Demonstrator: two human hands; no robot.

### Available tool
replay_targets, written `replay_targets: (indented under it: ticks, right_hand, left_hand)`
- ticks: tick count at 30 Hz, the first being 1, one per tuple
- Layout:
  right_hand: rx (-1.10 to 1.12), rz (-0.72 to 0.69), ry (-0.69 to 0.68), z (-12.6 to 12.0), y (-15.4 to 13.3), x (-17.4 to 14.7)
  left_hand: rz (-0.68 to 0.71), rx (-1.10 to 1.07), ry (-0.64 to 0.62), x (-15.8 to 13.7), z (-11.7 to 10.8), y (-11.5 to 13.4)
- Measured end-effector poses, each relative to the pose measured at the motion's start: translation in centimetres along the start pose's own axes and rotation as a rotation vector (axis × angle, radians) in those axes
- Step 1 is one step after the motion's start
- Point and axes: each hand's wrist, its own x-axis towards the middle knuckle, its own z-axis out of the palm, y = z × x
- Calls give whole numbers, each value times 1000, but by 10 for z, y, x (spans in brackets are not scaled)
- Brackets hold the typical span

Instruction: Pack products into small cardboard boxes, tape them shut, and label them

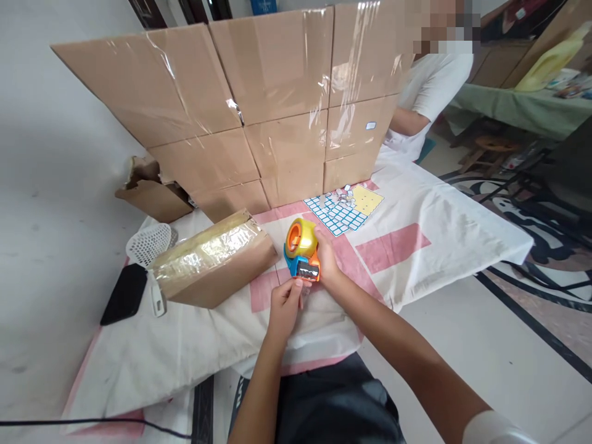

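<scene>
An orange and blue tape dispenser [309,269] carries a wide roll of yellowish packing tape [303,239]. My right hand [326,258] is wrapped round its right side and holds it above the table. At the dispenser's lower front edge, below the black roller, my left hand [285,303] pinches thumb and finger together on what looks like the clear tape's end; the exact grip is partly hidden. To the left lies a closed cardboard box [215,259], its top covered with shiny tape. Sheets of blue-edged white stickers [340,216] lie beyond my right hand.
A wall of taped cardboard boxes [287,148] stands at the table's back. On the left are an open carton [155,197], a white perforated fly swatter [148,243] and a black tablet-like slab [124,295]. Another person [439,86] sits beyond the boxes. A cloth covers the table [444,203].
</scene>
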Motion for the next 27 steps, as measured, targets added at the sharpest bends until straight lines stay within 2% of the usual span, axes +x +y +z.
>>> replay_targets:
  ticks: [4,11,16,22,27]
  right_hand:
    - [64,83,-14,1,1,-2]
    - [98,98,0,2,0,-2]
    - [116,54,36,5,1,-2]
    - [106,12,7,9,-1,-6]
    - [147,124,-1,8,-2,-4]
  left_hand:
    - [8,-4,13,-1,-2,-3]
    - [41,-9,20,2,0,-8]
    - [55,7,48,0,1,-9]
    - [55,38,84,-2,2,-9]
    - [51,55,110,-4,2,-10]
